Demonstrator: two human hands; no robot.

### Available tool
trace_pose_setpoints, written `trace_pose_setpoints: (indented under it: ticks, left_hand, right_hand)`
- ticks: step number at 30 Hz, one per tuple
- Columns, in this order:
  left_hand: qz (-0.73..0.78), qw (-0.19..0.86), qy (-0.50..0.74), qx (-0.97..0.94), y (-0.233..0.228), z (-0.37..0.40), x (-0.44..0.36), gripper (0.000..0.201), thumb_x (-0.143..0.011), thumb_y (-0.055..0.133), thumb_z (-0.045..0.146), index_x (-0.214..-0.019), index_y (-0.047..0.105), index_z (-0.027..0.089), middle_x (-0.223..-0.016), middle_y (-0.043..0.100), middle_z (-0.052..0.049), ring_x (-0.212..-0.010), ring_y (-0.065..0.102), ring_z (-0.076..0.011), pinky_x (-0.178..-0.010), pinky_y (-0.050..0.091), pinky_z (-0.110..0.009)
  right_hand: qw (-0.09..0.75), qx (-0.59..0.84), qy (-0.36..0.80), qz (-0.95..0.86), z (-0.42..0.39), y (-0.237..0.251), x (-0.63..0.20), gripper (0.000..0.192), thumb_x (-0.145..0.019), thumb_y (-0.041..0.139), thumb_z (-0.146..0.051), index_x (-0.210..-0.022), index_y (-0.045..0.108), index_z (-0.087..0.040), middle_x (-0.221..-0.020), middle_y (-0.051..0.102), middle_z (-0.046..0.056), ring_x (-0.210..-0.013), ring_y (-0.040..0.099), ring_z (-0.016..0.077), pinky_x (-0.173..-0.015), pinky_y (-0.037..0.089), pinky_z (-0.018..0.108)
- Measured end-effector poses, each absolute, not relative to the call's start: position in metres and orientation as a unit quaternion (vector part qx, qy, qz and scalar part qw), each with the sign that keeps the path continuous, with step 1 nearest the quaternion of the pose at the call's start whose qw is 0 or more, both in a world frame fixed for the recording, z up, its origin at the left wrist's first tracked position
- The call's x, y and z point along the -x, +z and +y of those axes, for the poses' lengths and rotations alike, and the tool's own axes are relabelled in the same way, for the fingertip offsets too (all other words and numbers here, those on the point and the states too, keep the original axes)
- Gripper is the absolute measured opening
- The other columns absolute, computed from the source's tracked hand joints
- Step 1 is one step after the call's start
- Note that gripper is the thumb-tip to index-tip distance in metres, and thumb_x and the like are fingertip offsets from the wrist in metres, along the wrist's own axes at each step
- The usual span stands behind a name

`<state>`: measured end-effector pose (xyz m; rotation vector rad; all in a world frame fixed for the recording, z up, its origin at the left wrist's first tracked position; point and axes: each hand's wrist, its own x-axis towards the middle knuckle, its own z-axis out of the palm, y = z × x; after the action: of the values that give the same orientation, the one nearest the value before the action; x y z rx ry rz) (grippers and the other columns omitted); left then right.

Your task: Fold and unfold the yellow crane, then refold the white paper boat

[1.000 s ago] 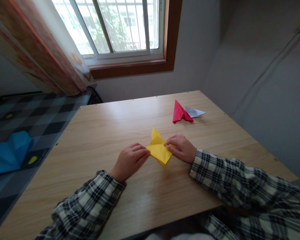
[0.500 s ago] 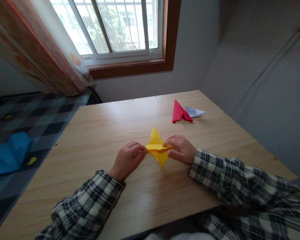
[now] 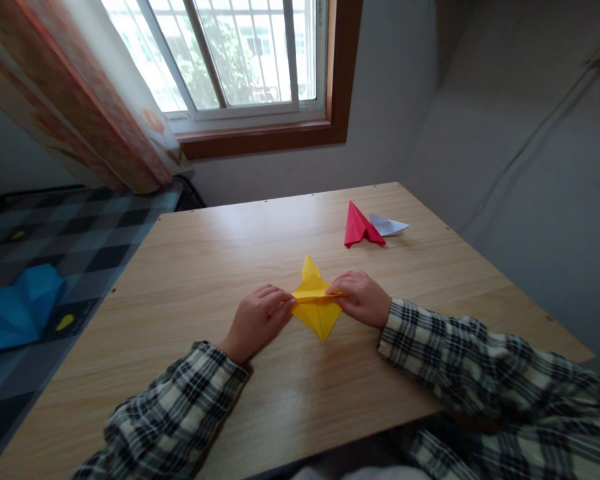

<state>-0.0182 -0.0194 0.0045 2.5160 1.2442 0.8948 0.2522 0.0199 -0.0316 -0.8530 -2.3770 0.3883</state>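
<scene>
Between my hands is a folded yellow origami paper (image 3: pixel 319 312), with one point facing away from me and another facing toward me. A raised ridge runs across its middle. My left hand (image 3: pixel 260 320) is closed, pinching the left corner between thumb and fingers. On the opposite side, my right hand (image 3: pixel 363 299) grips the right corner, its thumb under the edge and its fingers on top. Both hands stay low over the wooden table (image 3: pixel 220 260).
Past my right hand lie a folded red paper (image 3: pixel 359 227) and a folded white paper (image 3: pixel 390 225), side by side. A blue folded paper (image 3: pixel 23 307) rests on the checkered cloth (image 3: pixel 97 230) at the left. A window (image 3: pixel 250 60) is in the wall beyond.
The middle of the yellow paper has folded up into a narrower ridge, and its near part now looks wider and flatter. My right thumb and fingers have closed together on the right corner.
</scene>
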Motion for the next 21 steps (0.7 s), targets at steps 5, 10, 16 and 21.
trace_pose_setpoints:
  ticks: [5, 10, 16, 21]
  left_hand:
    - [0.431, 0.116, 0.301, -0.843, 0.001, -0.019, 0.016, 0.011, -0.093, 0.055, 0.022, -0.088, 0.064, 0.019, -0.087, 0.068, -0.003, -0.082, 0.06, -0.0173, -0.074, 0.047, -0.029]
    - [0.472, 0.115, 0.283, -0.827, -0.005, -0.016, 0.011, 0.007, -0.089, 0.06, 0.023, -0.092, 0.062, 0.018, -0.093, 0.065, -0.006, -0.09, 0.059, -0.021, -0.082, 0.048, -0.034]
    - [0.505, 0.101, 0.269, -0.814, -0.007, -0.013, 0.003, 0.01, -0.083, 0.057, 0.016, -0.091, 0.062, 0.018, -0.091, 0.062, -0.005, -0.087, 0.058, -0.0216, -0.078, 0.048, -0.034]
    - [0.51, 0.096, 0.265, -0.813, -0.006, -0.01, -0.001, 0.007, -0.086, 0.053, 0.017, -0.084, 0.059, 0.019, -0.088, 0.063, -0.005, -0.085, 0.057, -0.022, -0.076, 0.045, -0.034]
  right_hand:
    - [0.293, 0.343, 0.139, -0.882, 0.02, -0.031, -0.252, 0.017, -0.089, 0.055, -0.019, -0.096, 0.071, -0.018, -0.089, 0.073, 0.007, -0.089, 0.064, 0.0221, -0.083, 0.046, 0.037]
    - [0.303, 0.365, 0.15, -0.868, 0.019, -0.028, -0.249, 0.017, -0.091, 0.055, -0.02, -0.096, 0.071, -0.017, -0.088, 0.072, 0.008, -0.085, 0.064, 0.021, -0.082, 0.047, 0.036]
    - [0.313, 0.368, 0.144, -0.864, 0.019, -0.027, -0.245, 0.016, -0.088, 0.057, -0.016, -0.095, 0.07, -0.018, -0.089, 0.072, 0.007, -0.086, 0.063, 0.0217, -0.082, 0.047, 0.037]
    - [0.336, 0.392, 0.154, -0.843, 0.019, -0.026, -0.244, 0.016, -0.086, 0.057, -0.014, -0.095, 0.07, -0.019, -0.092, 0.071, 0.007, -0.088, 0.063, 0.0221, -0.084, 0.048, 0.038]
